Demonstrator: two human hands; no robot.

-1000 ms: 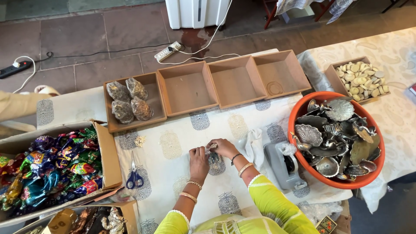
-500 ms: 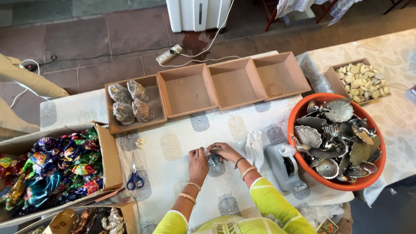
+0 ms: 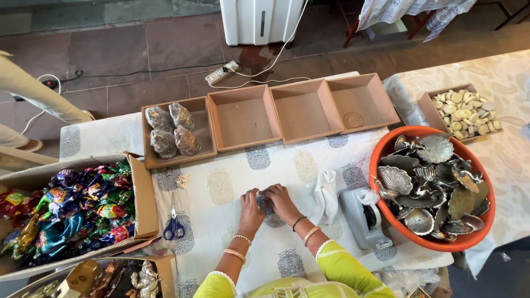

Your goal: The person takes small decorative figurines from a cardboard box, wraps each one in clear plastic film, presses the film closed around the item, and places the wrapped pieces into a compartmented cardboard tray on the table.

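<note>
1. Centrally, left hand [image 3: 251, 205] and right hand [image 3: 281, 200] meet, fingers curled closed around a small clear-wrapped silvery packet [image 3: 266, 203] on the white block-printed tablecloth [image 3: 221, 187].
2. Blue-handled scissors [image 3: 174, 223] lie left of the hands; grey tape dispenser [image 3: 364, 218] and white crumpled cloth [image 3: 324, 190] lie to the right.
3. Orange round tub of metal shell-shaped dishes [image 3: 433, 187] stands far right.
4. Four wooden square trays [image 3: 270, 116] line the table's far edge; the leftmost holds wrapped packets.
</note>
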